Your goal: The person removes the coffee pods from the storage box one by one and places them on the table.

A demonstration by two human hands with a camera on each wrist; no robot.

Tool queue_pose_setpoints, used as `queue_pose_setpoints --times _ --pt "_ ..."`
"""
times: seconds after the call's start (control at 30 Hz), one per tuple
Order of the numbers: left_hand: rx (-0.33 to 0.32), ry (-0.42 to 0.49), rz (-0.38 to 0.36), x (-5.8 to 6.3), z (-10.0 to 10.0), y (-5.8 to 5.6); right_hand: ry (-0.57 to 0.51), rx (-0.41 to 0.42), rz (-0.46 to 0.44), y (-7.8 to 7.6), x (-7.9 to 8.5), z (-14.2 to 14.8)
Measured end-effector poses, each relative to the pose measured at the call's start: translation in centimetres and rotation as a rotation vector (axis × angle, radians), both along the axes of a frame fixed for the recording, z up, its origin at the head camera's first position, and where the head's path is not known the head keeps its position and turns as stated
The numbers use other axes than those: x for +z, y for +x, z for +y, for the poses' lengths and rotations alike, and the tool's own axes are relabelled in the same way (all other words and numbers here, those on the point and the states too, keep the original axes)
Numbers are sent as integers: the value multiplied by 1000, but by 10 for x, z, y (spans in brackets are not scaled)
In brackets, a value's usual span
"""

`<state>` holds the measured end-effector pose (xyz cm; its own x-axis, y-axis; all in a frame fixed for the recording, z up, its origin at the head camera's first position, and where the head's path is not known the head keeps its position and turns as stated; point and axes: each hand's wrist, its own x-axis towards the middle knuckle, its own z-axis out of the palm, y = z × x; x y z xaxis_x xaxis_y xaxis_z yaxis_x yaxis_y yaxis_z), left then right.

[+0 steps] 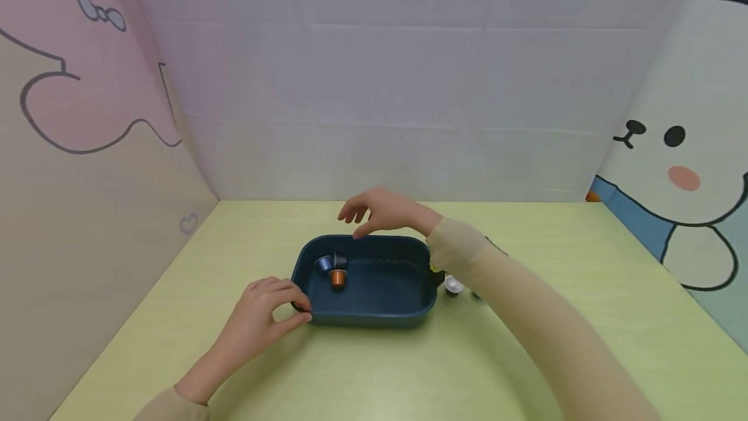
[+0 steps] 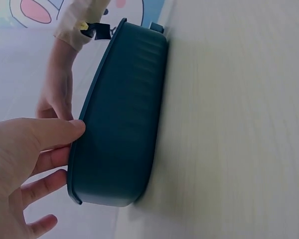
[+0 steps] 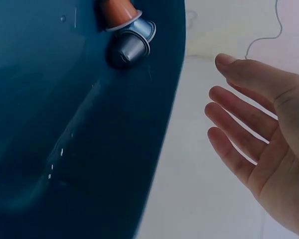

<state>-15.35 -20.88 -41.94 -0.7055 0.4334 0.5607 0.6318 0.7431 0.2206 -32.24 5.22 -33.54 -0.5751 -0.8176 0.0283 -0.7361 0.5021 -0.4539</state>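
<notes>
A dark teal rectangular basin [image 1: 365, 318] stands on the table before me. My left hand [image 1: 260, 310] pinches its near left rim, the thumb [image 2: 78, 127] on the outer side and fingertips over the edge. Three coffee capsules lie together in the basin's left part: an orange one [image 1: 337, 280], a blue one [image 1: 324, 265] and a dark grey one [image 3: 128, 49]. Over the far rim hovers my right hand [image 1: 382, 210], fingers loosely bent and holding nothing. The right wrist view shows this hand [image 3: 269, 134] beyond the basin's edge, palm and thumb visible.
Just right of the basin lies a capsule with a pale lid [image 1: 453, 286], and another [image 1: 476, 294] is partly hidden by the right sleeve [image 1: 514, 297]. A black and yellow piece [image 1: 437, 275] shows at the basin's right end. A pale curtain [image 1: 386, 115] hangs behind the table.
</notes>
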Motion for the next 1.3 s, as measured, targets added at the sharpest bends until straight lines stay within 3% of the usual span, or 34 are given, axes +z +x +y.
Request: queue_pose_setpoints --times 0.43,0.9,1.3 --pt "43 10 -24 -1 1 1 14 69 13 5 -19 -33" --pt "69 44 -16 -1 5 6 129 10 81 21 -41 -58" --pt "91 49 -28 0 8 10 198 14 159 28 -59 -69"
